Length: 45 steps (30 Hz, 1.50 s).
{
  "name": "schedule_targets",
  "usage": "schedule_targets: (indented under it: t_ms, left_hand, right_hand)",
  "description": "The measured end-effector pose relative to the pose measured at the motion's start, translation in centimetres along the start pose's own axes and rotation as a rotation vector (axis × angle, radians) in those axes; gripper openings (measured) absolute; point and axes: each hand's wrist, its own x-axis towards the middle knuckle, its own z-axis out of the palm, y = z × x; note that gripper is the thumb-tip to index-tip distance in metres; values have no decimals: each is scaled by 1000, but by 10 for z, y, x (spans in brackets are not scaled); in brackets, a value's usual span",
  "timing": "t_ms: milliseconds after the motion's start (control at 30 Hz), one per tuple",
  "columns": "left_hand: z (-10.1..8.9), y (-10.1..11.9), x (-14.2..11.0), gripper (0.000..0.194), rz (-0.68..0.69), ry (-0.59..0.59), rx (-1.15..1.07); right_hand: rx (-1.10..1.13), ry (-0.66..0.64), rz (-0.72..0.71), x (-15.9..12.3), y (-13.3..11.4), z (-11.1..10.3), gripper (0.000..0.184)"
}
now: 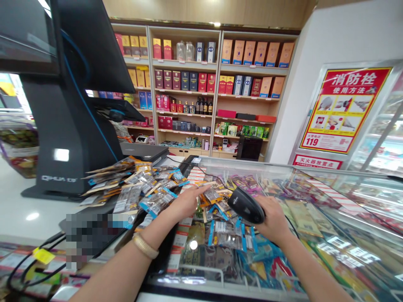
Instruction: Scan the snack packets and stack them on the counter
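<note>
My right hand [274, 219] grips a black barcode scanner [246, 205], its head aimed left over a loose heap of small packets [214, 195] on the glass counter. My left hand [187, 202], with a gold bracelet [145, 246] at the wrist, reaches across to the heap's left side. Its index finger is stretched out and touches or lies just over a packet; the other fingers are partly hidden. Nearer to me, blue-edged clear packets [225, 233] lie on the glass. A larger pile of similar packets [147, 186] sits to the left of my left hand.
A black checkout terminal [75, 126] stands on the white counter [12, 188] at left, with black cables [19, 272] below. Bagged goods show under the glass counter [201, 268]. Shelves of boxed goods [185, 79] line the back, beside a red wall sign [346, 109].
</note>
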Motion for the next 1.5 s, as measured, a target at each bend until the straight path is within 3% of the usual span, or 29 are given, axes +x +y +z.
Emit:
schedule_targets:
  t_ms: [67, 233, 433, 533, 667, 733, 833, 900, 967, 1167, 1500]
  left_hand:
    - [-7, 1, -2, 71, -132, -70, 143]
    - [-39, 0, -10, 57, -438, 2, 476]
    - [-61, -15, -19, 70, -660, -126, 458]
    - [-60, -19, -19, 67, -654, -155, 407]
    - [-59, -21, -15, 61, -617, -48, 372]
    - [-59, -22, -12, 50, -589, 72, 286]
    - [-57, -23, -6, 34, -565, 351, 61]
    - [-52, -22, -2, 31, -536, 542, -119]
    - [-45, -19, 1, 31, -483, 659, -304]
    - [-27, -7, 5, 41, -403, 609, -726]
    - [-26, 12, 4, 42, -313, 487, -960]
  right_hand:
    - [-6, 3, 3, 0, 0, 0, 19]
    - [3, -12, 10, -1, -1, 1, 23]
    - [15, -6, 10, 0, -1, 2, 26]
    - [15, 5, -2, -1, 0, 2, 25]
    - [14, 16, -3, -2, 1, 3, 26]
    - [12, 12, -1, -2, 1, 3, 25]
    - [15, 5, 5, -2, 1, 2, 24]
    - [17, -2, 9, -2, 0, 2, 23]
    - [22, -12, 8, -1, -2, 1, 21]
    - [40, 1, 2, 1, -7, 0, 21]
    - [46, -62, 11, 3, -11, -2, 22]
